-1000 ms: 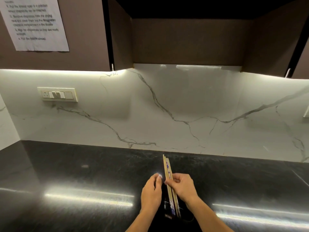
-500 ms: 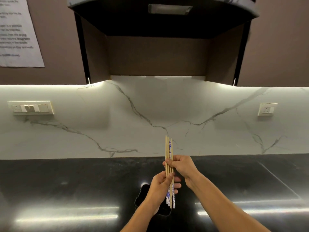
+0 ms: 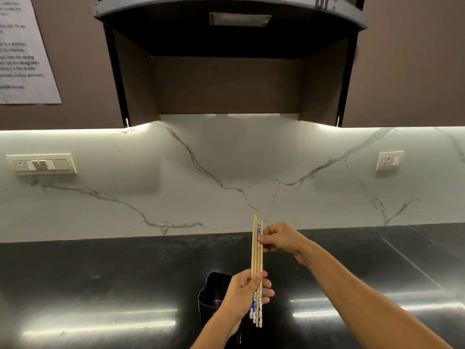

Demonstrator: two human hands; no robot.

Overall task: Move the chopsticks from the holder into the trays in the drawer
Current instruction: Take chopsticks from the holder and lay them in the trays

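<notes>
A bundle of several wooden chopsticks (image 3: 256,260), some with blue-and-white patterned ends, stands upright in the air above the black counter. My left hand (image 3: 245,295) grips the bundle low down, near the patterned ends. My right hand (image 3: 279,239) pinches the upper part of the bundle from the right. The black chopstick holder (image 3: 211,295) stands on the counter just left of and behind my left hand, and looks empty. No drawer or trays are in view.
The glossy black countertop (image 3: 100,285) runs along a white marble backsplash. A switch panel (image 3: 41,164) is on the wall at left, a socket (image 3: 389,160) at right. A dark range hood (image 3: 230,26) hangs overhead, and a printed sheet (image 3: 22,51) is taped up at the upper left.
The chopsticks have been lifted clear of the holder. My left hand moved onto the bundle's lower end while my right hand slid up toward its top. The camera has tilted upward.
</notes>
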